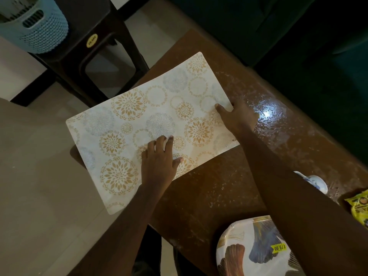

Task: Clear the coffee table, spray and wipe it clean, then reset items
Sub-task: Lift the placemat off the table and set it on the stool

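Placemat (129,120) overhangs table (219,186); left hand (159,162) presses it open-fingered, right hand (241,118) grip unclear. Probably resetting: square it next.

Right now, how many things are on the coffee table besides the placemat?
3: a patterned plate at the near edge, a white ceramic piece half behind the right forearm, a yellow packet far right. Others may be hidden.

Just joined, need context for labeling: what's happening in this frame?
A person has both hands on a patterned placemat lying on the brown coffee table, partly overhanging its end. The left hand rests on it; the right hand holds its far edge, thumb on top. A wrapped plate, a yellow packet and a white-and-blue ceramic piece sit nearby on the table.
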Demonstrator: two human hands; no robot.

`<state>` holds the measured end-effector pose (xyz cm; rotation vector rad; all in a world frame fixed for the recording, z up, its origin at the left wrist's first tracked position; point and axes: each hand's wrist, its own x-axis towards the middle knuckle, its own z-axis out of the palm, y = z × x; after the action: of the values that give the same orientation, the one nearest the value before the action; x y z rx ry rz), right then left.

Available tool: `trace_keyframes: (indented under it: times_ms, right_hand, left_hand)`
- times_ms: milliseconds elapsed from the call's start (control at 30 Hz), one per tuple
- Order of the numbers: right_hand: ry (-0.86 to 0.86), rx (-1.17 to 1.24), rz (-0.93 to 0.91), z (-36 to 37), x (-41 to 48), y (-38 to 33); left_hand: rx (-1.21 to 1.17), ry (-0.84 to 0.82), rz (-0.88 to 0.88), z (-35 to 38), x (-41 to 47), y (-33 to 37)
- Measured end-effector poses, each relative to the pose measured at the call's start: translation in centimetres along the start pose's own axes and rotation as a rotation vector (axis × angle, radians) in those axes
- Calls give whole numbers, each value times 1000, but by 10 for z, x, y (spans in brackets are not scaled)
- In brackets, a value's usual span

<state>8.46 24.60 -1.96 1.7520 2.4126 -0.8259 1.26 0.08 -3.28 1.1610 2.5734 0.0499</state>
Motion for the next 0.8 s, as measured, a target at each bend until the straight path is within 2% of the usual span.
trace_keyframes:
  times_ms: [133, 200, 367, 533, 800]
  right_hand:
    - [-202, 135, -112, -24, -3, -8]
    - [-228, 207, -120, -33, -12, -9]
    - [-173, 468, -72, -70, -50, -16]
    - [-95, 743, -52, -113, -96, -21]
    - [2, 1104, 96, -162, -172, -59]
  left_hand:
    - [-61, -42, -13, -7, -4, 2]
    - [-90, -69, -22, -16, -8, 5]
    - [-182, -100, -16, -62, -22, 0]
    - [-244, -38, -65, -126, -43, -8]
    - [-227, 62, -34, -216, -72, -33]
